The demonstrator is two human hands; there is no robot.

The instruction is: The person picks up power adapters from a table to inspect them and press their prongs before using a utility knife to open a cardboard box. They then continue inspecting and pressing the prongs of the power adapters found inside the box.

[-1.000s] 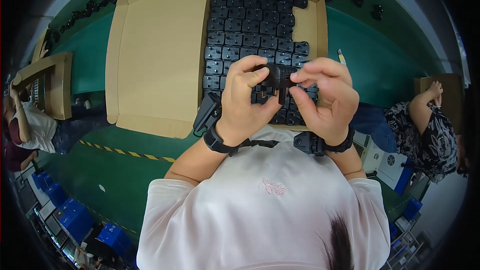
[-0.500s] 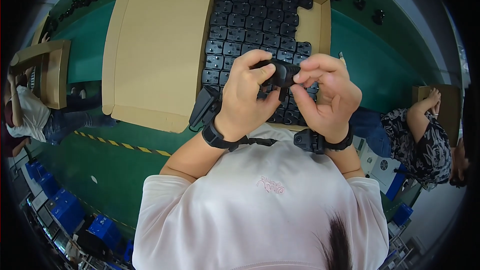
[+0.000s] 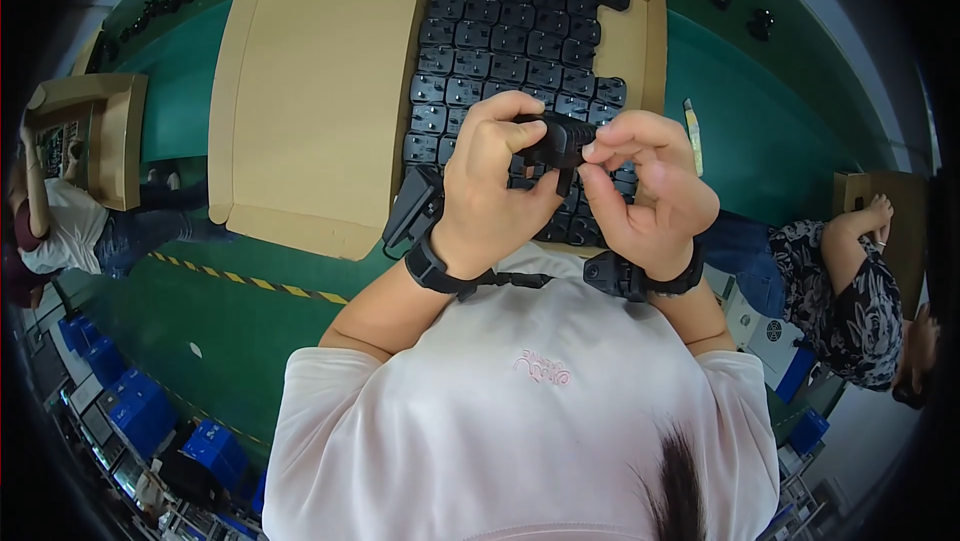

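On the green desk (image 3: 780, 131), toward the right, lies a slim yellow object (image 3: 694, 139). At far left, a co-worker in a white top (image 3: 72, 223) stands by an open cardboard carton (image 3: 124, 141); at far right, another wears a dark floral top (image 3: 850, 311). Yellow-and-black striped tape (image 3: 240, 282) crosses the green floor (image 3: 235, 326). Blue bins (image 3: 145, 413) fill the lower left; a pale machine (image 3: 770, 332) with a round dark grille sits lower right.

The carton (image 3: 622, 46) has free room at its upper right, with black adapters (image 3: 476, 36) crowding its left.
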